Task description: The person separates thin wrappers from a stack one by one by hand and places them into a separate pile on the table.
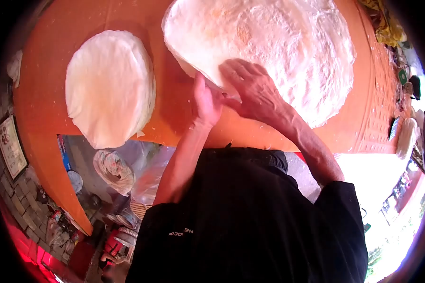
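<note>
A large round of thin, pale flatbread [288,52], floury and wrinkled with a faint brown patch, lies at the top of the head view and appears to be layered. My left hand [207,103] is at its near left edge, thumb pointing up and the other fingers partly hidden, closed at the rim. Just right of it, my right hand [252,89] rests palm down on the bread with its fingers stretched over the surface and its thumb toward the left hand. To the left lies a smaller oval stack of flatbread [109,87], touched by neither hand.
Both breads lie on an orange table [42,94], dusted with flour flecks. Below its near edge at left are a plastic bag [113,170] and a blue box [63,153]. A framed paper [12,146] is at far left. A white roll [406,138] lies at right.
</note>
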Demonstrator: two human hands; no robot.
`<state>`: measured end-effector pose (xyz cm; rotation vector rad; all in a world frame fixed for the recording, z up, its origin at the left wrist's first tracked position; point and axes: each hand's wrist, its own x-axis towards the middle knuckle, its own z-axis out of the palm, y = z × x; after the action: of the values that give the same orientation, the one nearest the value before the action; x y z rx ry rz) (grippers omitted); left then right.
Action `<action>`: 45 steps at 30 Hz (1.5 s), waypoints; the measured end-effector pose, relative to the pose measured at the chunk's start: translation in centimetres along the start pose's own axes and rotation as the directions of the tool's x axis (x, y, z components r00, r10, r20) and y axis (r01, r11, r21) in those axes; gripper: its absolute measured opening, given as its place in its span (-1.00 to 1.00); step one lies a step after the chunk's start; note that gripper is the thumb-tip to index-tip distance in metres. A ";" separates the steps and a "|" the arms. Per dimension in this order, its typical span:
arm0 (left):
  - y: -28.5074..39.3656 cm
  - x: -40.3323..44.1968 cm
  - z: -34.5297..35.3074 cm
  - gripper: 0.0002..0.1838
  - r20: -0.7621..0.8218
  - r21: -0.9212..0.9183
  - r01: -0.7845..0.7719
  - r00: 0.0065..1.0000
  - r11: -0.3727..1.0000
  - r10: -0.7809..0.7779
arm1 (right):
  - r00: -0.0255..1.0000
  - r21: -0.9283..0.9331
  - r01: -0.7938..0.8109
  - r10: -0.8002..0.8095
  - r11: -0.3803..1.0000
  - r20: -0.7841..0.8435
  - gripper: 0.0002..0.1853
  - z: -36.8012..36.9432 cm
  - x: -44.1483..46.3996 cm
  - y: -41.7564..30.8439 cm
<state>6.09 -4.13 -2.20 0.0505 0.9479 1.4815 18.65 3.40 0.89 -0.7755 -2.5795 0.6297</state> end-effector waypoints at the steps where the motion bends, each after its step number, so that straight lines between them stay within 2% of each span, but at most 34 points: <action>1: -0.1 -0.3 0.0 -0.33 0.060 -0.089 0.052 0.997 0.995 -0.047 | 0.997 -0.109 0.012 -0.021 0.994 -0.080 -0.51 0.1 -0.9 0.2; 3: -0.6 -0.1 0.2 -0.24 0.084 -0.028 0.052 0.995 0.998 -0.050 | 0.990 -0.143 -0.139 0.138 0.980 -0.020 -0.66 0.3 -0.9 1.2; 5: -0.6 -0.2 0.8 -0.32 0.109 -0.023 0.052 0.993 0.998 -0.049 | 0.983 -0.090 -0.176 0.180 0.980 0.033 -0.93 -0.6 0.1 2.1; 6: -1.1 -0.5 0.5 -0.37 0.035 0.073 0.045 0.998 0.996 -0.048 | 0.985 -0.238 -0.147 0.163 0.960 0.049 -0.97 -1.8 0.9 2.9; 7: -1.7 -0.7 0.1 -0.41 -0.038 0.167 0.046 0.998 0.985 -0.040 | 0.986 -0.382 -0.114 0.151 0.917 0.068 -0.95 -3.8 1.9 3.4; 8: -1.6 -1.1 0.7 -0.53 -0.200 0.301 0.150 0.976 0.942 -0.092 | 0.996 -0.455 -0.079 0.093 0.887 0.009 -0.94 -6.8 2.8 3.6; 9: -2.2 -1.4 0.6 -0.53 -0.204 0.298 0.154 0.974 0.942 -0.095 | 0.999 -0.520 -0.048 0.032 0.853 -0.040 -0.92 -9.5 3.7 3.5; 10: -2.9 -1.8 0.5 -0.57 -0.205 0.349 0.170 0.973 0.922 -0.102 | 0.999 -0.515 -0.048 0.036 0.856 -0.034 -0.92 -11.4 4.5 2.4; 12: -3.1 -1.7 0.8 -0.62 -0.197 0.395 0.170 0.976 0.903 -0.097 | 0.976 -0.369 -0.161 0.091 0.915 -0.200 -0.83 -14.2 5.3 -0.7; 13: -3.1 -1.4 1.2 -0.62 -0.189 0.393 0.164 0.977 0.905 -0.095 | 0.981 -0.393 -0.157 0.096 0.906 -0.171 -0.91 -14.2 5.3 -1.9; 15: -3.0 -0.7 1.9 -0.67 -0.190 0.518 0.124 0.981 0.846 -0.028 | 0.991 -0.341 -0.128 0.113 0.931 -0.065 -0.90 -11.9 5.0 -0.1; 16: -3.1 -0.1 2.0 -0.67 -0.189 0.518 0.120 0.982 0.847 -0.024 | 0.975 -0.371 -0.189 0.218 0.909 0.037 -0.92 -11.2 5.2 0.9; 17: -3.2 0.5 2.2 -0.72 -0.163 0.559 0.128 0.986 0.819 -0.043 | 0.976 -0.370 -0.187 0.216 0.910 0.036 -0.92 -10.0 5.6 3.7; 19: -3.7 1.1 2.7 -0.76 -0.136 0.600 0.136 0.988 0.788 -0.067 | 0.992 -0.376 -0.037 -0.010 0.926 -0.122 -0.90 -8.5 5.4 10.0; 20: -4.1 1.2 3.1 -0.81 -0.136 0.589 0.100 0.990 0.802 -0.024 | 0.993 -0.378 -0.040 -0.007 0.925 -0.122 -0.90 -10.4 5.3 9.7; 21: -4.4 1.1 3.4 -0.85 -0.139 0.575 0.065 0.990 0.815 0.019 | 0.996 -0.676 -0.008 -0.052 0.737 -0.068 -0.86 -13.5 5.8 9.5; 22: -4.4 1.1 3.1 -0.89 -0.149 0.511 0.048 0.988 0.858 0.033 | 0.997 -0.889 0.036 -0.081 0.456 -0.001 -0.81 -17.2 6.8 8.6; 23: -3.6 0.9 3.4 -0.89 -0.212 0.515 0.075 0.976 0.854 0.043 | 0.994 -0.990 0.079 -0.090 0.116 0.069 -0.76 -20.3 7.8 7.3; 24: -3.1 0.9 2.3 -0.89 -0.219 0.453 0.054 0.974 0.890 0.053 | 0.979 -0.938 -0.204 0.063 0.281 -0.194 -0.72 -22.4 7.8 2.7; 26: -2.0 0.4 0.6 -0.88 -0.269 0.336 0.015 0.960 0.942 0.081 | 0.879 -0.787 -0.475 0.241 0.394 -0.411 -0.66 -23.4 6.2 -1.9; 28: -1.3 0.2 -1.2 -0.85 -0.284 0.265 0.038 0.958 0.964 0.040 | 0.993 -0.962 -0.114 -0.005 0.249 -0.119 -0.83 -21.0 1.7 0.0; 29: -0.9 -0.4 -1.1 -0.83 -0.308 0.258 0.058 0.951 0.965 0.025 | 0.993 -0.988 0.070 -0.103 0.139 0.055 -0.92 -19.1 -0.7 1.1; 31: -1.3 -1.3 -1.3 -0.82 -0.242 0.213 0.077 0.970 0.974 -0.023 | 0.967 -0.965 0.254 0.002 0.069 0.255 -0.95 -14.3 -3.8 0.6; 32: -1.5 -1.6 -1.4 -0.81 -0.163 0.174 0.098 0.984 0.980 -0.069 | 0.998 -0.611 -0.005 0.046 0.792 0.051 -0.90 -10.2 -5.4 3.4; 33: -2.1 -1.6 -2.0 -0.76 -0.141 0.158 0.139 0.983 0.978 -0.117 | 0.945 -0.743 0.092 0.177 0.663 0.275 -0.93 -7.0 -7.3 4.6; 34: -2.5 -1.9 -2.2 -0.74 -0.116 0.106 0.186 0.978 0.977 -0.173 | 0.957 -0.476 -0.066 0.190 0.877 0.218 -0.92 -5.3 -7.7 4.1; 35: -2.8 -2.0 -2.2 -0.71 -0.083 0.057 0.228 0.971 0.972 -0.223 | 0.899 -0.358 -0.230 0.339 0.905 0.278 -0.89 -4.7 -8.2 3.6; 36: -3.2 -2.5 -2.2 -0.54 -0.021 0.094 0.222 0.975 0.970 -0.222 | 0.883 -0.383 -0.252 0.373 0.889 0.285 -0.87 -4.9 -8.4 3.3; 37: -3.2 -2.5 -2.1 -0.54 -0.024 0.095 0.222 0.975 0.970 -0.221 | 0.865 -0.407 -0.274 0.408 0.872 0.292 -0.84 -5.5 -8.0 2.5; 38: -3.2 -2.9 -1.8 -0.52 0.008 0.069 0.232 0.972 0.970 -0.233 | 0.858 -0.404 -0.281 0.416 0.870 0.300 -0.84 -5.8 -8.1 1.5; 40: -3.3 -3.1 -1.8 -0.45 0.088 0.095 0.224 0.969 0.970 -0.232 | 0.961 -0.333 -0.208 0.255 0.920 0.105 -0.91 -6.3 -7.8 0.1; 43: -3.0 -3.8 -0.6 -0.40 0.056 0.054 0.246 0.967 0.968 -0.249 | 0.922 -0.319 -0.245 0.322 0.915 0.217 -0.90 -2.9 -9.0 -0.1; 44: -3.3 -3.6 -0.8 -0.36 0.078 0.032 0.254 0.964 0.967 -0.256 | 0.886 -0.339 -0.270 0.370 0.901 0.280 -0.79 -2.5 -9.3 -0.2; 45: -3.1 -3.4 -1.0 -0.36 0.074 0.033 0.251 0.965 0.967 -0.253 | 0.887 -0.335 -0.267 0.366 0.904 0.281 -0.79 -2.5 -9.2 -0.2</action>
<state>8.69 -8.04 -2.90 0.0040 0.8749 1.2248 26.89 -1.39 1.03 -1.3165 -2.9254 0.5210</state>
